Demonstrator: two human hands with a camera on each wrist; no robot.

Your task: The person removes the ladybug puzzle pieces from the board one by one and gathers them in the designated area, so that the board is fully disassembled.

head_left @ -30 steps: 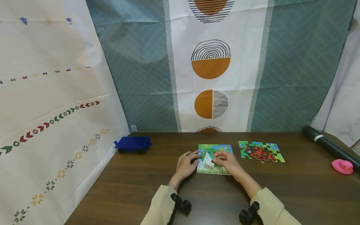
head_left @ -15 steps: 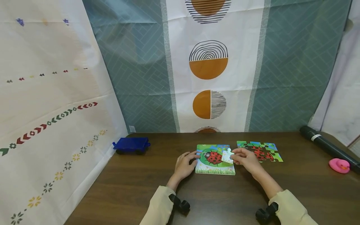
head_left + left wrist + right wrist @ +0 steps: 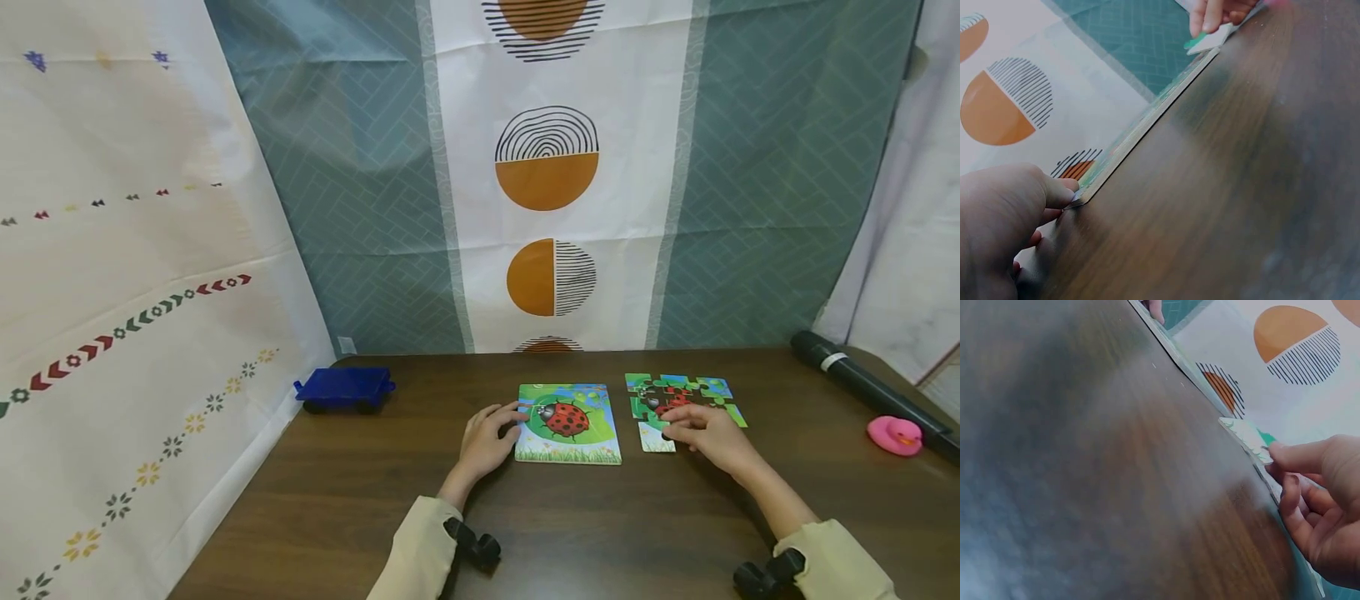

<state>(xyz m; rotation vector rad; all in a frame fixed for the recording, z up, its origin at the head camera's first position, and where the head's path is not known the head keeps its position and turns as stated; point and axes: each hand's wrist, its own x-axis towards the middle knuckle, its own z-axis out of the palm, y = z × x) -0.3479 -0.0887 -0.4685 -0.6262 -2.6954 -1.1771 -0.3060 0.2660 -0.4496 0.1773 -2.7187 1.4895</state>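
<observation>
— Any writing to read?
— None legible; the ladybird board (image 3: 567,422) on the desk (image 3: 525,517) shows only a picture.
— The hands?
— Left hand (image 3: 485,435), fingers curled, touches the board's left edge; right hand (image 3: 705,433) pinches a puzzle piece (image 3: 655,437) beside the assembled puzzle (image 3: 678,393).

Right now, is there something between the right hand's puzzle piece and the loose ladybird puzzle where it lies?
Nothing visible. The right hand holds the puzzle piece at the near left corner of the loose puzzle, already against its edge. The ladybird board, touched by the left hand, lies apart to the left.

Ladybird board (image 3: 568,423) left of loose puzzle (image 3: 681,398) (toy car (image 3: 343,389) far left).
</observation>
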